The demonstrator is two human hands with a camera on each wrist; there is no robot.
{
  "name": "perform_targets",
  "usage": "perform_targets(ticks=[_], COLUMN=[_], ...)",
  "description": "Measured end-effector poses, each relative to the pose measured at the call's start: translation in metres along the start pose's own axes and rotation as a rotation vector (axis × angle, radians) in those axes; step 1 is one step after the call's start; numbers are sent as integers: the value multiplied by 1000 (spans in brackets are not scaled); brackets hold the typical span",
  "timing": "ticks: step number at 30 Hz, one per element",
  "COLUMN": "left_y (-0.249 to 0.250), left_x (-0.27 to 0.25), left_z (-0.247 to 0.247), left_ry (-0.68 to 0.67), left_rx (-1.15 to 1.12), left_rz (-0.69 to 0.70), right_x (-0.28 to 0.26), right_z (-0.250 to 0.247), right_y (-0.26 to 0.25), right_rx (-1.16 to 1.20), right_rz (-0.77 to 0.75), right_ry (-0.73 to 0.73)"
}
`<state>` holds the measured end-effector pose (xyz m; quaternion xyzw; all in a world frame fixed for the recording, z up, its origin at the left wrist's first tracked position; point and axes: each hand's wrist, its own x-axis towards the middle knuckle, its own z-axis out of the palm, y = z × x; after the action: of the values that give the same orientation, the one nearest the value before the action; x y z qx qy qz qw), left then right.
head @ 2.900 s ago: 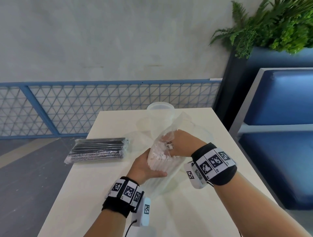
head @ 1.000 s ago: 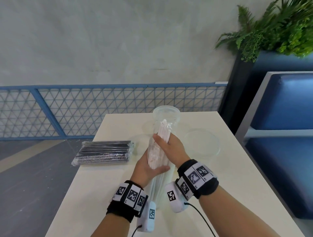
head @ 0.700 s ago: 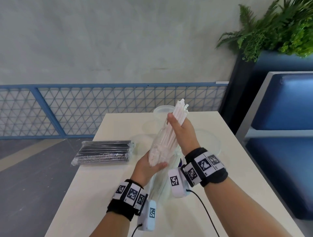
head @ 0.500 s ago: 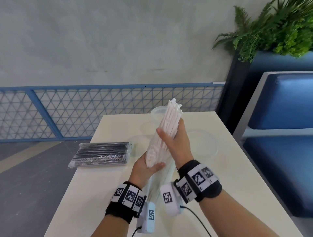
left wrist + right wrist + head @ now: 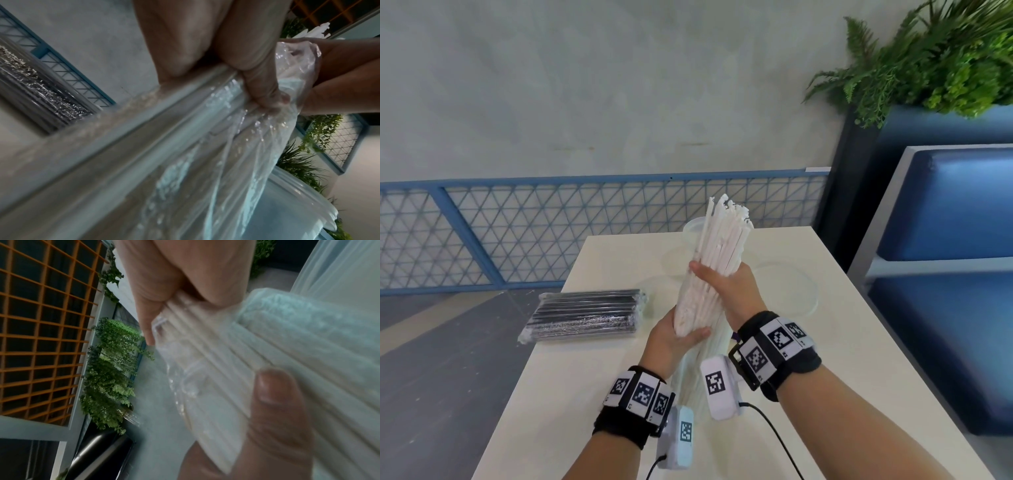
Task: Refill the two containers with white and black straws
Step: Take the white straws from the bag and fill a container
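Zero of two containers filled so far, as far as I can judge. My right hand (image 5: 729, 291) is wrapped round the middle of the white straws (image 5: 722, 240), fingers (image 5: 275, 402) curled tight on the bundle; tips stick up toward 12 o'clock, clear of the wrap. My left hand (image 5: 674, 339) grips the lower end, fingers closed on the clear bag (image 5: 236, 146) that hangs loose below. Bundle is held tilted above the tabletop (image 5: 808, 359), mid-air, roughly half out of the bag by my read.

One clear container (image 5: 693, 228) stands at 12 o'clock behind the straws, apparently empty; I can't make out the second for sure. A round clear lid (image 5: 791, 291) lies at 2 o'clock of my hands. Black straws (image 5: 585, 315) lie at 9 o'clock, flat, wrapper sealed, untouched.

Left to do, I reckon: finish stripping the bag, drop whites into a container, then unwrap and load the blacks. Call it early stage, first quarter or so.
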<state>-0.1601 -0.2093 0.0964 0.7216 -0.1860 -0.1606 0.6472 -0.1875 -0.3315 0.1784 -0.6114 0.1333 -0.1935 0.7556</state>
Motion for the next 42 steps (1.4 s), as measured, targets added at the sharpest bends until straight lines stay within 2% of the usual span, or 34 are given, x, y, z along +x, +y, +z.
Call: perform_targets(ticks=[3,6,10,11,16,25,30,35,39,42], left_y=[-1,-1,2,2,4,1,3,1,-1,-1], left_x=[1,0,-1,-1,2,8,9,13,16,15], left_z=[-2,-4,-5,-5,-4,-7,-11,-16,-15,-14], left_ry=[-10,0,-9,-17,-35,-23,76,177,208,234], left_rx=[-22,-35,-67,-65,-44,-54,6,-17,-22,-29], left_rz=[-32,-48,-47,-48,-64,-82,-65,-91,-126,-146], right_x=[1,2,1,0,2,11,22,33,34,32], right_z=[-1,-4,-12,-13,-12,-20,-31,-49,-62,-73], right_y=[-3,-3,0,1,-11,-45,-63,-68,-69,-84], right_rx=[51,62,-139,-157,44,81,283,447,479,424], right_rz=[-37,-42,21,20,-34,-204,-193,-98,-77,-146], right_ry=[4,-52,-234,-240,-78,161,283,400,431,453])
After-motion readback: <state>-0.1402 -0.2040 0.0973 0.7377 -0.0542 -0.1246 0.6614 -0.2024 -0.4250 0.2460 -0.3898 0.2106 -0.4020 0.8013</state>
